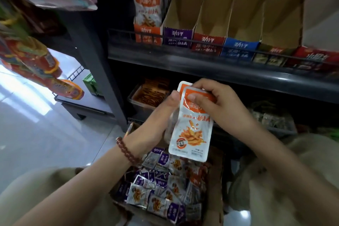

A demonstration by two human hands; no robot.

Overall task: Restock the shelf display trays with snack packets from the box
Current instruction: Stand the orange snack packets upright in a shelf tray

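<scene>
Both hands hold a small stack of orange-topped snack packets (190, 130) above the cardboard box (214, 185). My left hand (156, 121), with a bead bracelet on the wrist, grips the stack from its left side. My right hand (216, 99) pinches the packets at their orange top edge. The box below holds several purple, red and orange packets (161, 185) in a loose heap. On the shelf above, the orange display tray (148, 35) holds a row of upright orange packets. The purple tray (177, 36), red tray (208, 43) and blue tray (238, 47) beside it show bare cardboard inside.
A wire rail (201, 42) runs along the front of the dark shelf (220, 68). Under the shelf stand a clear tub of brown snacks (150, 95) and, at right, a tray of greenish packets (271, 117). Hanging snack bags (36, 57) crowd the left; pale floor tiles lie below.
</scene>
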